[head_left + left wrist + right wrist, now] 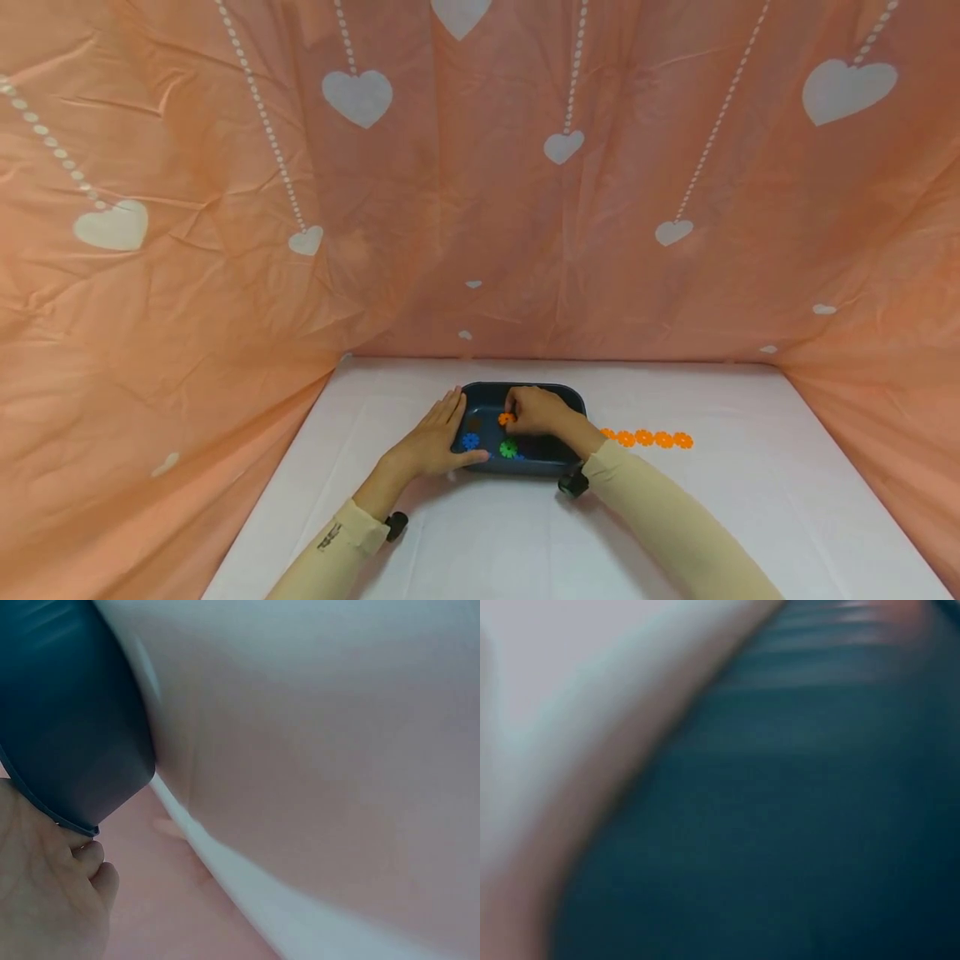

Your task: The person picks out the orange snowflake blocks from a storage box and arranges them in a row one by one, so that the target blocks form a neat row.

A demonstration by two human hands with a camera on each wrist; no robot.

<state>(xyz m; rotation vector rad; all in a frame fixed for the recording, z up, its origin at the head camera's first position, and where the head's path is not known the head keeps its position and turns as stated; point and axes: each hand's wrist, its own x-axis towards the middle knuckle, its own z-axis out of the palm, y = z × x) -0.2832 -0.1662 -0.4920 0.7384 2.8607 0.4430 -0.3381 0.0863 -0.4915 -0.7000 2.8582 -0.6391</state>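
Note:
A dark blue rectangular tray stands on the white table. My left hand rests at its left end, fingers stretched along the rim and thumb across the front corner; the left wrist view shows the palm against the tray wall. Reaching inside over the right end, my right hand pinches an orange flower-shaped piece. A blue flower-shaped piece, a green one and a brown one lie in the tray. Blurred tray wall fills most of the right wrist view.
Several orange flower-shaped pieces lie in a row on the white table, right of the tray and partly behind my right wrist. A peach curtain with white hearts encloses the table at the back and sides.

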